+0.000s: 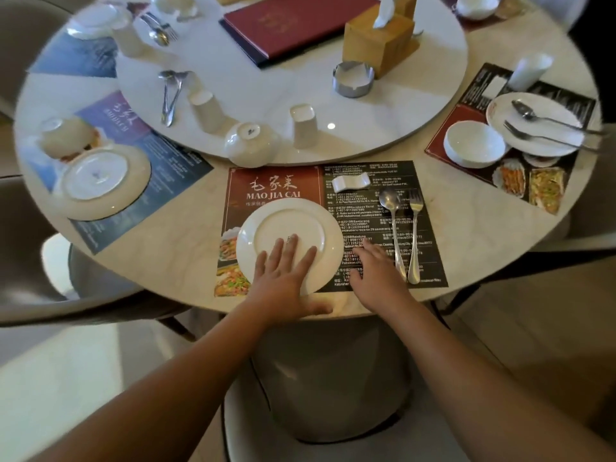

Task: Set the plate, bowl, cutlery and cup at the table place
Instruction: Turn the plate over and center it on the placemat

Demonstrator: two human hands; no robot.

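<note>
Lying on the red-and-black placemat [276,185] at the near edge of the round table [483,211], the white plate [290,228] seems to be bottom side up, with a raised ring showing on top. The left hand [286,271] presses flat on its near half, fingers straight and spread, the thumb reaching off the rim onto the table edge. The right hand [376,268] rests on the black part of the placemat just beside the plate's right rim, fingers loosely extended and holding nothing; I cannot tell whether its fingertips touch the rim.

Right of that hand, a spoon [393,221] and a fork [414,228] lie side by side on the placemat, handles toward the person. A small white rest [350,183] sits above them.

Beyond the placemat, on the near rim of the turntable [266,95], a white bowl [250,143] stands upside down, and a white cup [302,126] stands upside down just to its right.

Farther back on the turntable are a metal ashtray [353,78], a wooden tissue box [380,38] and a dark red menu [300,21]. To the right, another place holds a bowl beside a plate with cutlery lying across it.
</note>
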